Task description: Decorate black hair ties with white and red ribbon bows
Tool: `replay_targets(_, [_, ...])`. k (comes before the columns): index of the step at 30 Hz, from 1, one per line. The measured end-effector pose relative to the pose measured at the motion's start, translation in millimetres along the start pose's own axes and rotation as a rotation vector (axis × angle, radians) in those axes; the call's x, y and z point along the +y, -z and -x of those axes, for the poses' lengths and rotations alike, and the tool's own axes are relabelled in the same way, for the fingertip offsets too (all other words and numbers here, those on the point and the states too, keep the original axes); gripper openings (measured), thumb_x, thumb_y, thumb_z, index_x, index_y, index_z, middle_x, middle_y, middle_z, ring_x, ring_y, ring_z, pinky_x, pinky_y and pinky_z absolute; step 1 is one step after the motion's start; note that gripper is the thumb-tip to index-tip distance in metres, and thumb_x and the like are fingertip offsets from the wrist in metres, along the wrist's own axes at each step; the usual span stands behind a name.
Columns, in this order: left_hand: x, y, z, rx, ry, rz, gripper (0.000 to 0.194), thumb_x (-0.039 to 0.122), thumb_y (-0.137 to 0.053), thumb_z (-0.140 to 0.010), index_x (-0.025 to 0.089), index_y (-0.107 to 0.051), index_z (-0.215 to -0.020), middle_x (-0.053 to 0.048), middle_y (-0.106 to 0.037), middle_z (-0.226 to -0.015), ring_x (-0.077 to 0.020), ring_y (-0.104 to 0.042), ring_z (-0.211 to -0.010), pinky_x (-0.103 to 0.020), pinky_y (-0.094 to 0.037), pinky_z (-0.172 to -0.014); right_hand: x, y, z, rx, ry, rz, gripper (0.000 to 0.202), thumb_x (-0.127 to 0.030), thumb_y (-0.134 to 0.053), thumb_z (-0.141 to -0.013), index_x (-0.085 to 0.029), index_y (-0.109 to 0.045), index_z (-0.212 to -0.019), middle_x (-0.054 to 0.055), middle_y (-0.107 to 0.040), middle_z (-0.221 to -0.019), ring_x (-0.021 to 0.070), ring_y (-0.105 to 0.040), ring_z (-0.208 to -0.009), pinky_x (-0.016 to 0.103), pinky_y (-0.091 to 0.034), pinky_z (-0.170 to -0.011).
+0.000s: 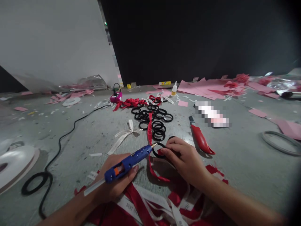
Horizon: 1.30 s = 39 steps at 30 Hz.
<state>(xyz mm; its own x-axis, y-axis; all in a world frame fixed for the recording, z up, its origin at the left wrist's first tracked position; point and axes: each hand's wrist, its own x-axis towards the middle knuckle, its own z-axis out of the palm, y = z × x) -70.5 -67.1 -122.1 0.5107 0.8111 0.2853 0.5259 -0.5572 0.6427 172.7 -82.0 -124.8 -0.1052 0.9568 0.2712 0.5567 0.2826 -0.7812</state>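
My left hand (118, 186) is wrapped round a blue hot glue gun (133, 160) with a clear glue stick coming out of its back. The metal nozzle is at the edge of a black ring (154, 153). My right hand (185, 160) pinches this ring between thumb and fingers, with a bit of red ribbon at the grip. A longer red ribbon (150, 131) runs across just left of the ring. Beyond it lies a pile of black rings (158, 135). Red and white printed ribbons (152, 197) are heaped under and in front of my hands.
A white ribbon bow (129, 131) lies left of the rings. To the right are a red-handled cutter (199, 138) and a blurred-out object (213, 115). A small glue bottle (174, 89) stands at the back. A black cord (60, 141) and a ribbon spool (17, 163) are on the left.
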Motion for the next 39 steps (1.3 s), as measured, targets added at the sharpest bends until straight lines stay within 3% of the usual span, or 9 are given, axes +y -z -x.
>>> replay_targets(10, [-0.1, -2.1, -0.2, -0.046, 0.053, -0.070, 0.032, 0.029, -0.049, -0.089, 0.020, -0.040, -0.060, 0.004, -0.044, -0.051, -0.0092, -0.038, -0.046, -0.025, -0.029, -0.048, -3.1, -0.7, 1.3, -0.020, 0.041, -0.011, 0.020, -0.029, -0.058, -0.093, -0.020, -0.071, -0.079, 0.003, -0.062, -0.088, 0.0131, -0.059, -0.079, 0.028, -0.045, -0.072])
replay_targets(18, [-5.0, -3.1, 1.2, -0.024, -0.006, -0.113, 0.034, 0.033, -0.049, -0.090, 0.021, -0.038, -0.061, 0.004, -0.042, -0.050, -0.0104, -0.038, -0.045, -0.025, -0.028, -0.047, -5.4, 0.3, 2.7, 0.006, 0.034, -0.058, 0.024, -0.031, -0.059, -0.092, -0.018, -0.070, -0.074, 0.003, -0.062, -0.084, 0.0123, -0.058, -0.075, 0.027, -0.044, -0.068])
replay_targets(22, [-4.0, -1.5, 1.0, -0.067, -0.057, -0.141, 0.030, 0.028, -0.051, -0.089, 0.021, -0.039, -0.062, 0.004, -0.043, -0.052, -0.0096, -0.040, -0.045, -0.024, -0.029, -0.047, -7.5, 1.2, 1.9, -0.013, 0.031, -0.076, 0.031, -0.031, -0.055, -0.093, -0.018, -0.065, -0.068, 0.002, -0.061, -0.079, 0.0123, -0.056, -0.071, 0.027, -0.044, -0.065])
replay_targets(25, [-1.0, -1.0, 0.9, -0.035, -0.049, -0.143, 0.030, 0.027, -0.050, -0.089, 0.021, -0.038, -0.062, 0.004, -0.043, -0.052, -0.0100, -0.040, -0.045, -0.025, -0.030, -0.048, -8.3, 1.2, 1.5, -0.043, 0.042, -0.089, 0.033, -0.032, -0.054, -0.094, -0.018, -0.063, -0.065, 0.003, -0.060, -0.078, 0.0128, -0.056, -0.071, 0.027, -0.044, -0.064])
replay_targets(39, [0.2, -0.5, 0.5, -0.072, -0.084, -0.167, 0.028, 0.027, -0.049, -0.089, 0.021, -0.039, -0.064, 0.004, -0.046, -0.053, -0.0097, -0.043, -0.045, -0.025, -0.030, -0.047, -7.5, 1.7, 1.6, -0.054, 0.034, -0.159, 0.035, -0.029, -0.051, -0.096, -0.017, -0.064, -0.065, 0.003, -0.060, -0.076, 0.0116, -0.055, -0.069, 0.027, -0.043, -0.065])
